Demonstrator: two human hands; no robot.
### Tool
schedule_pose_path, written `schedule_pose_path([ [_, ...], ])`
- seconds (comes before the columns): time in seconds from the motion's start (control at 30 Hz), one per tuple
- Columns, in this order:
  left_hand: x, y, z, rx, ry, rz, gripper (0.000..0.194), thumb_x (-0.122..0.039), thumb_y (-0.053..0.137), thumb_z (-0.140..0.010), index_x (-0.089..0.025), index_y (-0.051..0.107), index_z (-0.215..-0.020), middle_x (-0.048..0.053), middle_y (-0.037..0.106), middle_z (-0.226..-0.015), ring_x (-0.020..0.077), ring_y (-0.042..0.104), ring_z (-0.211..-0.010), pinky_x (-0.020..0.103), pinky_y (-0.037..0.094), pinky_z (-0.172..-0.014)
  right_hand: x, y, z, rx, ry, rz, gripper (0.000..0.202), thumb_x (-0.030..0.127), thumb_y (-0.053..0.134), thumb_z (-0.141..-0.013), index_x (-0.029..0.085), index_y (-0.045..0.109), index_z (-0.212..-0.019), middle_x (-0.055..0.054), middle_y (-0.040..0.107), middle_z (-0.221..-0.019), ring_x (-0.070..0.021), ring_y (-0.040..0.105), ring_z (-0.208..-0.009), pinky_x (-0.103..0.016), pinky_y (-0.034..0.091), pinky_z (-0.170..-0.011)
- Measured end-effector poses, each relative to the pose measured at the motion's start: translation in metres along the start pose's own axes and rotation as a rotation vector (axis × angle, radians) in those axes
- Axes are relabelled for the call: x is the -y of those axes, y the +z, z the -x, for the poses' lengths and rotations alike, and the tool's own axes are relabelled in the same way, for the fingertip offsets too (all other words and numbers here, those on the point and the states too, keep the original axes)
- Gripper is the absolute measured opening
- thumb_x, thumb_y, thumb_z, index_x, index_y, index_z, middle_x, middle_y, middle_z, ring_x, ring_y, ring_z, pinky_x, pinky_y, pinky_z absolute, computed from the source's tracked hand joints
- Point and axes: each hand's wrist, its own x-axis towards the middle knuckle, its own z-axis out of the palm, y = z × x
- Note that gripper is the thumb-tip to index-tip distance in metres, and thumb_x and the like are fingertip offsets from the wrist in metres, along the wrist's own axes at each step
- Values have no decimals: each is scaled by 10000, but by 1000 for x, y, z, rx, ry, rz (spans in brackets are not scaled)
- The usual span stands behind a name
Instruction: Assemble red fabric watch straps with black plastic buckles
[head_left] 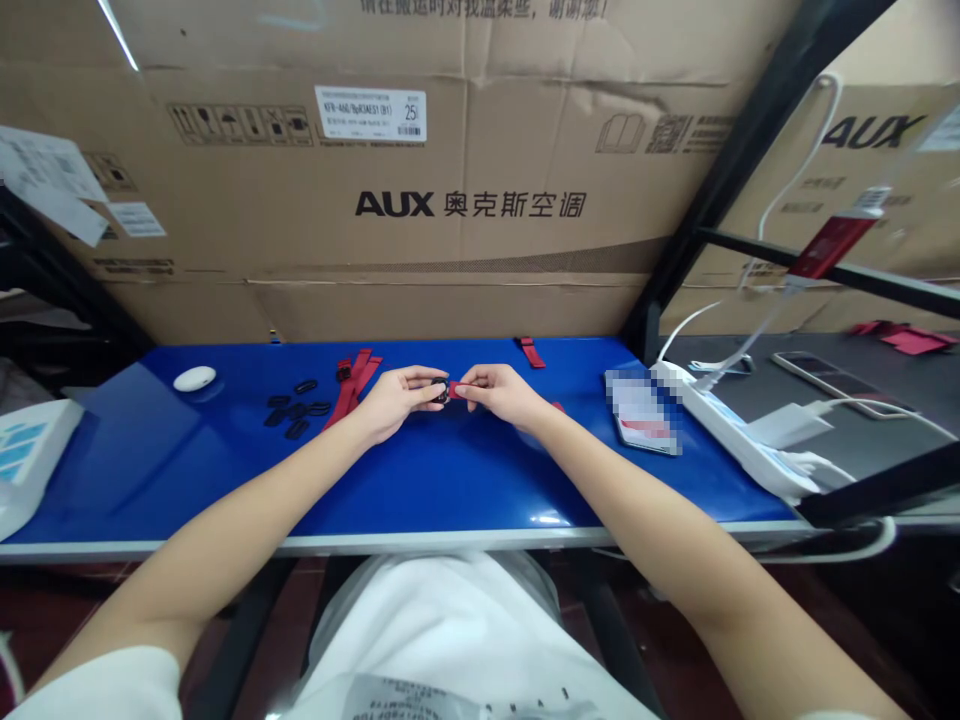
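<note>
Above the middle of the blue table, my left hand pinches a small black buckle. Close beside it, my right hand grips the end of a red strap that meets the buckle; whether it is threaded through cannot be made out. Most of that strap is hidden by my right hand. To the left lie several loose black buckles and some red straps, one with a black buckle on it. A short red strap with a black buckle lies towards the back, right of my hands.
A phone lies on the blue table at the right, beside a white power strip with cables. At the left are a white oval object and a white device. Large cardboard boxes stand behind the table.
</note>
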Motion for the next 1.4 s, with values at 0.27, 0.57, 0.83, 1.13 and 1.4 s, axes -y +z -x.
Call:
schedule_pose_path([
  [0.27,3,0,-1,9,-22,18,413,-296,858,-627,-164,719,-992,53,715,-894,152,673,-834,275,569,-732,-1,1,0,57,-94,-47,266,421,670,-772,163,645,-828,-6,630,-633,-131,562,-607,-260,417,-623],
  [0.57,-1,2,-1,27,-34,112,340,-277,860,-626,-159,716,-911,26,689,-853,123,666,-773,261,567,-724,-1,2,0,111,-114,-113,272,433,688,-759,175,650,-835,5,613,-662,-123,542,-606,-264,425,-628],
  [0.83,1,4,-2,-4,-53,213,318,-237,859,-631,-170,729,-913,23,705,-899,112,668,-763,262,573,-743,3,10,0,70,-23,-278,299,451,731,-723,179,652,-820,27,561,-609,-88,461,-538,-222,296,-505],
  [1.13,-2,3,-1,-15,-101,303,330,-130,808,-675,-179,737,-993,54,738,-990,151,703,-869,284,556,-857,5,18,0,63,-30,-397,350,503,723,-722,194,589,-816,24,571,-642,-71,370,-487,-233,235,-473],
  [1.4,0,8,0,-42,-93,229,274,-151,819,-667,-126,645,-878,36,712,-829,136,695,-793,292,569,-811,8,22,1,-34,-12,-378,379,491,724,-708,216,540,-892,53,519,-672,-66,364,-491,-225,262,-476],
])
